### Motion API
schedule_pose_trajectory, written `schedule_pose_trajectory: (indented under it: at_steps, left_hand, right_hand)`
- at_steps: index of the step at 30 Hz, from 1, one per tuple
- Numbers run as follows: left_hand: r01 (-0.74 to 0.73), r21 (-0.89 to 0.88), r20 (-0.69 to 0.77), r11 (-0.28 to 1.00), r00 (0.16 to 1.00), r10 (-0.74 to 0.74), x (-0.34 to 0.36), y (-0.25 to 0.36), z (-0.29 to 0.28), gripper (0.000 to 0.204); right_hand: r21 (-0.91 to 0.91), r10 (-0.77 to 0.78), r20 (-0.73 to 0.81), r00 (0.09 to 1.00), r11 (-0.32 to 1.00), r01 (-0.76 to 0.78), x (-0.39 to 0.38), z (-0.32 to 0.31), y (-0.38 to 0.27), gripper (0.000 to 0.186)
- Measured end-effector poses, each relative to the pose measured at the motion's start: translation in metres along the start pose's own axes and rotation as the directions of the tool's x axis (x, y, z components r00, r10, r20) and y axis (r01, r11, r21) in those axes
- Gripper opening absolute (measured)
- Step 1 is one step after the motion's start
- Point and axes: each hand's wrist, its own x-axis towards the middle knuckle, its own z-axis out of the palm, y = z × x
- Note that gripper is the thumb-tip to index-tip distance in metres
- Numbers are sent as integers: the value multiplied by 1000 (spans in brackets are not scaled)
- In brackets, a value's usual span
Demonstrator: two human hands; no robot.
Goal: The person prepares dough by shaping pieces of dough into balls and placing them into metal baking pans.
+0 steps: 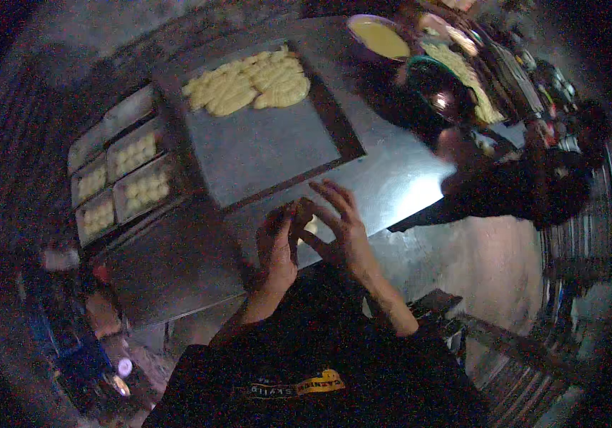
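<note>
My left hand and my right hand meet over the near edge of the metal table. A small pale piece of dough shows between their fingers, partly hidden by them. The left fingers are bent around its side; the right thumb and fingers curve toward it, with the upper fingers lifted. Just beyond, a large flat tray carries several long yellowish dough strips lying side by side at its far end.
On the left sit several small rectangular pans, some filled with rows of pale dough balls. A bowl of yellow liquid stands at the far right, beside a green-rimmed bowl and more dough. A person in dark clothing is at the right.
</note>
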Motion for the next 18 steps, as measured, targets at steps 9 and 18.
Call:
schedule_pose_trajectory:
  at_steps: [9, 18]
  left_hand:
    - [-673, 550, 416, 495, 734, 536, -14, -21, 104, 35]
    - [-911, 58, 996, -409, 81, -39, 0, -43, 100, 49]
  right_hand:
    - [474, 316, 24, 949, 832, -289, -30, -78, 49, 37]
    - [800, 143, 508, 850, 286, -527, -72, -107, 80, 16]
